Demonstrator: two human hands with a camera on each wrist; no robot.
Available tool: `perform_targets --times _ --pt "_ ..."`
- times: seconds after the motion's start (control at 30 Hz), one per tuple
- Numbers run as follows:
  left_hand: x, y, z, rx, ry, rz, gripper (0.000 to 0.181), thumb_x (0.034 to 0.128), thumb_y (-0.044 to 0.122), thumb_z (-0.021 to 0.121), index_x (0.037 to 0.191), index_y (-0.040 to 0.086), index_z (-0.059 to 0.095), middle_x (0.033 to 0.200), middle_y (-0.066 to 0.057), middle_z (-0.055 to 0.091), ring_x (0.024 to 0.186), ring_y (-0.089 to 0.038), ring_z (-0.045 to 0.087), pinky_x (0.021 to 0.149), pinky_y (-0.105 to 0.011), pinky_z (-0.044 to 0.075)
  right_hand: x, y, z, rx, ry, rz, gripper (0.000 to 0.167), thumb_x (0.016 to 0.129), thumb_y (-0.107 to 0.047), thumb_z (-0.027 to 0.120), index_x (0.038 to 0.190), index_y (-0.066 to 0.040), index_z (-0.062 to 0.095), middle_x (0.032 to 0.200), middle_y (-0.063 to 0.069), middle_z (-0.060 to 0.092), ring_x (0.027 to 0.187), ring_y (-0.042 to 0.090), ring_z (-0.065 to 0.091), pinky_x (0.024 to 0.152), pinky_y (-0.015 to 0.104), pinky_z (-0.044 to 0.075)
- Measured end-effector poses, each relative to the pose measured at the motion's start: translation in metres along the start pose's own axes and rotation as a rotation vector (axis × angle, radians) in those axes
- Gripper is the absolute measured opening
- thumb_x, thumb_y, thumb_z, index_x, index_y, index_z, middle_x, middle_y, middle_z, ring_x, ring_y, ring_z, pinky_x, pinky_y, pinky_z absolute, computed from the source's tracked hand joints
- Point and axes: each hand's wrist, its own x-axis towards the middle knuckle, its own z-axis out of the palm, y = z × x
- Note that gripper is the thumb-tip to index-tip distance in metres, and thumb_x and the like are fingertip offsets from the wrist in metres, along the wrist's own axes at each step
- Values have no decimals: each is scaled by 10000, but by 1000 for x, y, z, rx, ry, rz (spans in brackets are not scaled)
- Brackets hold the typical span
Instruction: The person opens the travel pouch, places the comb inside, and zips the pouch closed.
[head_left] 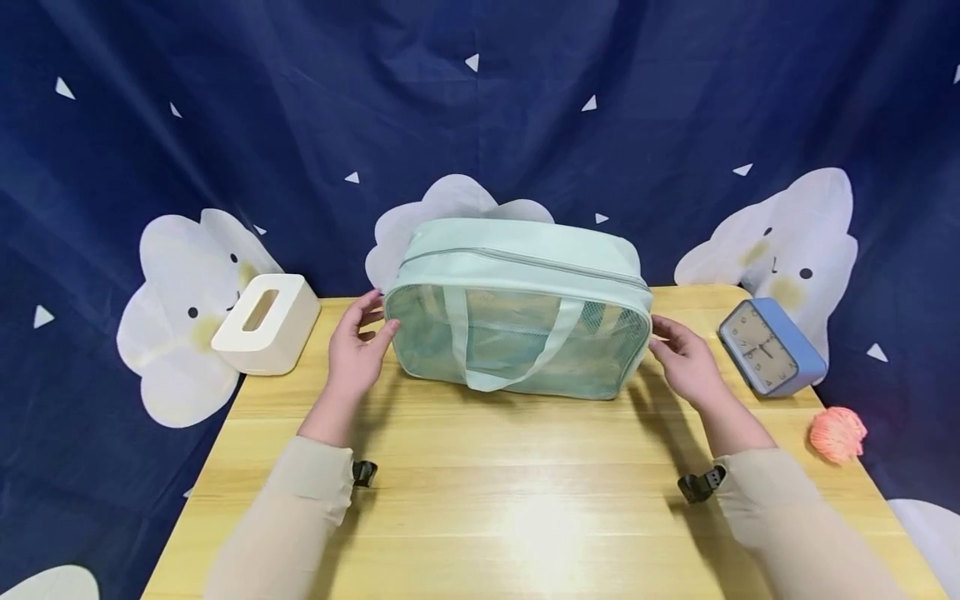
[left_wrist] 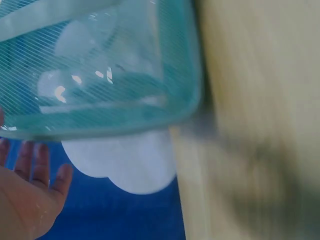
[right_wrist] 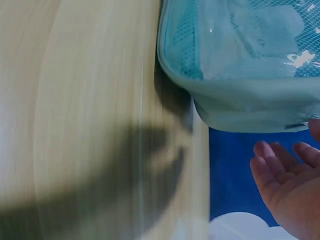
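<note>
Backdrop (head_left: 480, 108): navy cloth, cloud-printed.
Table (head_left: 450, 467): pale wood.
Bag (head_left: 517, 312): stands near the table's back; an uneven push could tip it or buckle its soft walls, we think. Inside, we make out mesh, no certain contents.
Tissue box (head_left: 276, 335): we see no tissue showing.
Hands: left hand (head_left: 356, 346), right hand (head_left: 688, 367), fingers loosely spread at the bag's ends; contact we cannot tell.

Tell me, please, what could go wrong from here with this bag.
The bag stands close to the back edge of the table, so a push might tip it off. The left hand and right hand look relaxed at its ends, so it could slip if lifted. The pink item by the right edge might get knocked off.
</note>
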Motion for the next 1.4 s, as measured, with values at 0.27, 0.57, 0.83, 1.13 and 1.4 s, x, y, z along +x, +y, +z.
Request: perform_targets --times 0.27,0.57,0.83,1.13,1.4 --pt "12 14 20 -144 175 64 264 939 -86 739 1200 -55 763 1054 -98 740 911 -29 658 722 -179 508 7 6 13 333 58 128 357 1113 -80 514 1342 189 560 961 -172 694 849 -37 670 791 165 575" --pt "17 19 20 -193 213 102 294 881 -149 763 1167 -83 763 963 146 678 878 -41 670 685 -165 509 14 6 19 398 91 173 143 1077 -61 588 1077 -78 730 854 -166 701 774 -6 664 727 165 573" --pt "17 20 20 -166 216 100 286 881 -138 769 1159 -73 770 994 58 694 883 -35 669 689 -160 511 12 4 16 501 67 178 341 1072 -13 564 871 -225 739 771 -104 675 717 28 637 697 185 574" --pt "18 33 22 -122 218 141 259 895 -71 796 1153 -50 784 1083 -150 686 947 -62 647 744 -184 511 4 7 0 840 28 295 368 1099 -52 556 850 -169 801 782 -29 731 676 66 675 650 208 588" --pt "17 47 26 -30 182 256 261 887 -78 799 1144 -37 792 1139 -193 674 1059 -192 591 843 -349 454 5 4 -12 929 37 401 322 1082 -54 596 849 -142 799 802 -20 764 642 81 674 577 210 565"
